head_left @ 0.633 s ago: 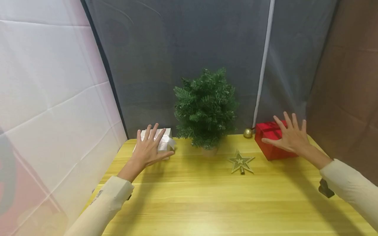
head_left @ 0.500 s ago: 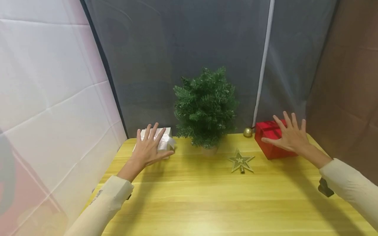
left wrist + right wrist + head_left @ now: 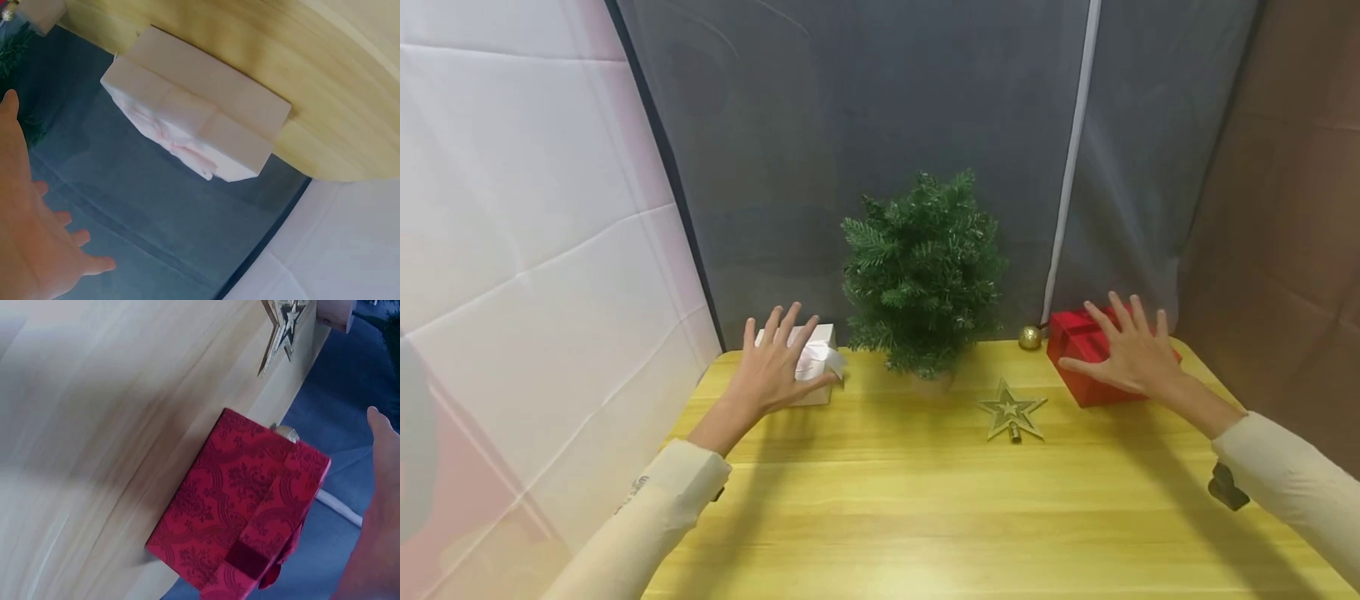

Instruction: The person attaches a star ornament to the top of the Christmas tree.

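Observation:
My left hand point(image 3: 769, 367) is spread wide above the table, overlapping a white gift box point(image 3: 815, 392) with a ribbon bow in the head view. The left wrist view has that box point(image 3: 212, 87) apart from the palm, with nothing held. On the right, my other hand point(image 3: 1138, 358) also spreads its fingers, over a red gift box point(image 3: 1078, 379). This box point(image 3: 237, 487) shows a dark floral pattern and a ribbon in the right wrist view, clear of the fingers. Between the hands stand a small green Christmas tree point(image 3: 925, 275) and a flat gold star topper point(image 3: 1012, 412).
A gold ball ornament point(image 3: 1030, 337) lies at the back edge, left of the red box. Dark grey cloth point(image 3: 775, 167) hangs right behind the wooden table point(image 3: 910, 500). White cloth point(image 3: 550, 250) closes the left side, brown cloth point(image 3: 1277, 208) the right.
My left hand has shifted slightly left and up, showing more of the white box. The right hand has moved slightly left and down. The boxes, tree and star stay put.

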{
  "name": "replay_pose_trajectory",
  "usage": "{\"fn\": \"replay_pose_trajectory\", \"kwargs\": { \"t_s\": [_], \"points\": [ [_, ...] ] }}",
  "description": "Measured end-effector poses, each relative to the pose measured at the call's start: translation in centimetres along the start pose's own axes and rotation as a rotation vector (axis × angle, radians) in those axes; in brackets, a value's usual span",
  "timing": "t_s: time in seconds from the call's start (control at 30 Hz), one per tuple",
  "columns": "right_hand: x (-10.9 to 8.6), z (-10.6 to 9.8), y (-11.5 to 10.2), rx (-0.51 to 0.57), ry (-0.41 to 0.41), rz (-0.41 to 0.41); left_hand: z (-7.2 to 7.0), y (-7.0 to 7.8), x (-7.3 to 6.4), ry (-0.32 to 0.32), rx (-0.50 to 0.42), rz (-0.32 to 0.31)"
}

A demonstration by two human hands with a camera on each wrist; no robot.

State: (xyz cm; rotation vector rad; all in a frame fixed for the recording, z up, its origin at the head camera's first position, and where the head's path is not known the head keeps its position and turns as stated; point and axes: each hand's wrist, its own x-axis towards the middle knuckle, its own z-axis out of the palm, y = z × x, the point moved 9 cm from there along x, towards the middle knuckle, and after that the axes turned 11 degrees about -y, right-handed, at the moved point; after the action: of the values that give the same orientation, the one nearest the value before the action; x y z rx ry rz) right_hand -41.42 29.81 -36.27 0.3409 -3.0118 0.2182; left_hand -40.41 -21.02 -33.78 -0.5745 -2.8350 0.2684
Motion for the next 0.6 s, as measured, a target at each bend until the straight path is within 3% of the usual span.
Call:
{"fn": "replay_pose_trajectory", "kwargs": {
  "t_s": [0.37,0.6],
  "points": [
    [-0.8,1.1,-2.5,0.017,-0.024,-0.051,-2.6,-0.6,0.6,0.029,0.024,0.022],
    [-1.4,2.0,-4.9,0.031,-0.009,-0.144,-5.1,-0.7,1.3,0.073,0.029,0.041]
  ]
}}
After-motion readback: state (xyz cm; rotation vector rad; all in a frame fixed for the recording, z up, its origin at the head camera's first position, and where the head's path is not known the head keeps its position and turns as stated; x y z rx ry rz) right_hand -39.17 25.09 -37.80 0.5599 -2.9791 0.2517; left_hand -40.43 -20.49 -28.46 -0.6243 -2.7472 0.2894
